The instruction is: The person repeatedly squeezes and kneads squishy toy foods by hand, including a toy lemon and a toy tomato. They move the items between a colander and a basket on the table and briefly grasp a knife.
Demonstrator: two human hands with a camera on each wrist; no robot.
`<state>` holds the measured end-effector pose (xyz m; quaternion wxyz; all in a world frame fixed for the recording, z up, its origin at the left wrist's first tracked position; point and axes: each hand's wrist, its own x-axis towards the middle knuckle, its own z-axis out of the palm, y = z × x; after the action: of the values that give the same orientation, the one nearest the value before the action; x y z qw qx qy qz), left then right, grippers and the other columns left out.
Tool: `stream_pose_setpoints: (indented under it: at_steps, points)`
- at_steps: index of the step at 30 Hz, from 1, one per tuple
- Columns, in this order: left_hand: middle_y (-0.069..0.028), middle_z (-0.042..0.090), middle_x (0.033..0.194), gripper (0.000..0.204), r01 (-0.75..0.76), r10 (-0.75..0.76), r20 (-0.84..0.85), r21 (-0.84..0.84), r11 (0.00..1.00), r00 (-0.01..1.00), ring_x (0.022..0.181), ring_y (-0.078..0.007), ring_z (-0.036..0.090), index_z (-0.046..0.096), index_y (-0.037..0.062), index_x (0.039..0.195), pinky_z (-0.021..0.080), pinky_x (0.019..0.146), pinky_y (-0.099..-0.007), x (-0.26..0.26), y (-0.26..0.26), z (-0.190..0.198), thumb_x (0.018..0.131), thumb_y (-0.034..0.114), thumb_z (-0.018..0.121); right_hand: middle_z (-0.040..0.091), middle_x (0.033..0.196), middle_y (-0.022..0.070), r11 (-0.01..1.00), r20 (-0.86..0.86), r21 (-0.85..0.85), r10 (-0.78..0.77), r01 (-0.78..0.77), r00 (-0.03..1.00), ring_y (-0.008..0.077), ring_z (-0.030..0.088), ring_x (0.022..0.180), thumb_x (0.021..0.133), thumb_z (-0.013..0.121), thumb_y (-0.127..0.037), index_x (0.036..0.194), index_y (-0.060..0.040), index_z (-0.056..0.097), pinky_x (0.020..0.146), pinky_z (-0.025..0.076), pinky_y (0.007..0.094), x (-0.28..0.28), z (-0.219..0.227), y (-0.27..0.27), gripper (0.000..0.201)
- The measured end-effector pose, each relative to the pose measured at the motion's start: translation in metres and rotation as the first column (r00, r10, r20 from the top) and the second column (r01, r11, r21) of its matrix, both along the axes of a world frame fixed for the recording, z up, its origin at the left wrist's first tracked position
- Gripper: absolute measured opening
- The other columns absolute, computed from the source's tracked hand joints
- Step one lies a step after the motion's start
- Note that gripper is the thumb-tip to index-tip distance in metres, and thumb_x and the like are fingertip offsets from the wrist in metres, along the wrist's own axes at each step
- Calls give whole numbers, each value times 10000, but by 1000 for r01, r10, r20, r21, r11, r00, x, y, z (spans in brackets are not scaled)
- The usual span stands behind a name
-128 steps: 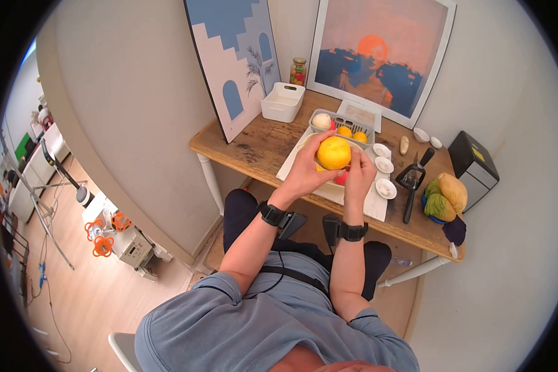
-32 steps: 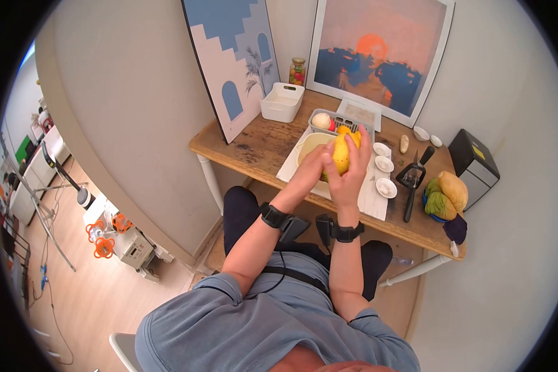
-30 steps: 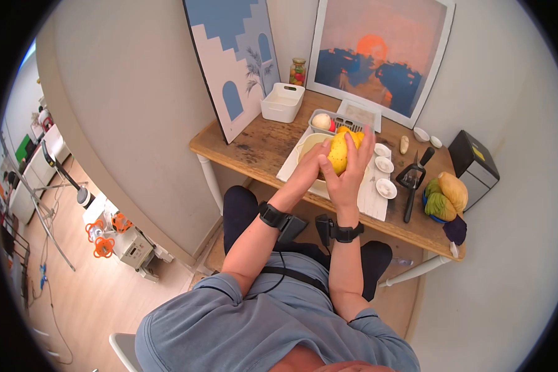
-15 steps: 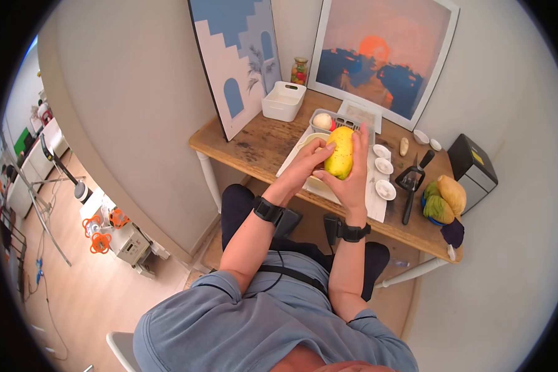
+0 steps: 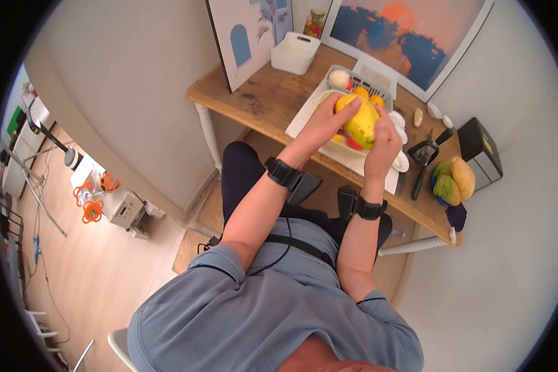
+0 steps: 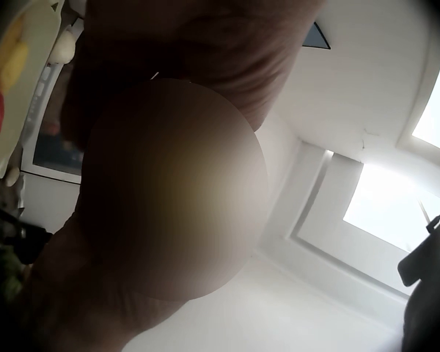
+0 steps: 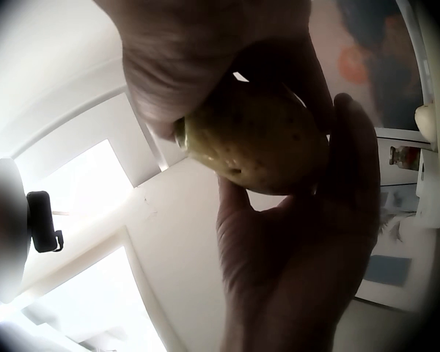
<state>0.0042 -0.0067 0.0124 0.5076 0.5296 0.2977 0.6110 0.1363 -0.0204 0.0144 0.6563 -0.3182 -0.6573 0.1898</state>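
Note:
Both hands hold up an oblong yellow fruit (image 5: 358,123) with dark specks and a greenish lower end. My left hand (image 5: 326,123) grips its left side, thumb across the top. Slightly blurred, my right hand (image 5: 384,144) curls its fingers at the right end. From below, in the right wrist view, the speckled fruit (image 7: 257,139) sits between the two hands. Under them is a cream bowl (image 5: 322,98), partly hidden, with a red item (image 5: 354,144) in it. A blurred round patch covers the middle of the left wrist view.
Behind the hands, a grey basket (image 5: 335,69) holds a white round item and orange fruits. A white bin (image 5: 295,54) stands at the back left. At right lie small white dishes (image 5: 401,162), black-handled tools (image 5: 425,152), a bowl of green and tan items (image 5: 446,185) and a black box (image 5: 480,152).
The fruit, first seen end-on, has been turned so its long side shows, tilting down to the right. The right hand's straight fingers have curled onto it. The head view has tipped lower.

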Motion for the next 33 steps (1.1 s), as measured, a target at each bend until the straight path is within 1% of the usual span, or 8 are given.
stream_pose_setpoints:
  at_steps: [3,12,18,23,26,28,30,33]
  points:
    - [-87,596,976,493,-35,34,58,18,999,998,842,-121,624,507,-15,1105,530,600,-241,-5,1,-1,887,406,640,651,943,72,987,-299,-159,-49,0,953,102,575,866,977,486,-221,1059,90,639,790,461,240,-7,1,-6,357]
    - [-104,636,1010,567,-97,173,-163,392,915,971,872,-136,632,543,16,1147,528,675,-252,-17,25,33,767,371,771,628,953,127,966,-140,-249,40,-74,989,153,636,819,844,724,-224,1277,96,452,669,524,249,-8,16,-7,603]
    - [-87,651,828,609,-4,99,-378,245,969,921,662,-136,657,610,35,1033,525,541,-215,-22,17,55,766,577,682,644,845,120,987,22,-129,-92,94,996,177,644,630,944,543,-351,1048,80,598,538,525,284,12,34,15,447]
    - [-78,651,817,568,16,10,-280,92,996,960,596,-119,646,611,48,1051,518,529,-197,-38,8,36,841,575,602,583,760,8,924,-115,-380,-6,-38,993,63,444,671,925,583,-350,879,56,641,628,387,229,-11,82,10,413]
    - [-107,637,763,620,14,-4,-123,83,996,992,550,-142,651,587,-20,927,522,507,-200,-44,-11,37,830,593,600,657,856,93,952,261,-222,-152,212,953,157,635,730,941,523,-346,979,63,632,671,508,269,-26,93,18,426]
    - [-104,646,754,563,43,-41,-33,58,997,999,576,-152,655,596,-16,946,515,530,-209,-45,-16,35,837,535,638,618,636,30,973,-63,-218,-87,72,994,80,557,571,905,625,-278,725,20,668,547,427,216,-51,93,14,351]
    - [-10,607,853,404,-13,6,164,43,999,986,768,-65,568,613,-1,966,449,687,-177,-47,-17,39,911,400,622,617,646,24,981,-126,-187,-65,40,990,81,541,563,911,614,-262,715,29,661,546,423,218,-62,81,12,354]
    - [-9,601,807,382,-172,165,127,43,984,978,734,-59,554,634,4,891,442,630,-196,-41,-17,39,924,383,601,619,651,34,996,-300,-84,-47,22,953,80,542,590,905,588,-201,726,49,655,557,423,226,-72,67,4,315]
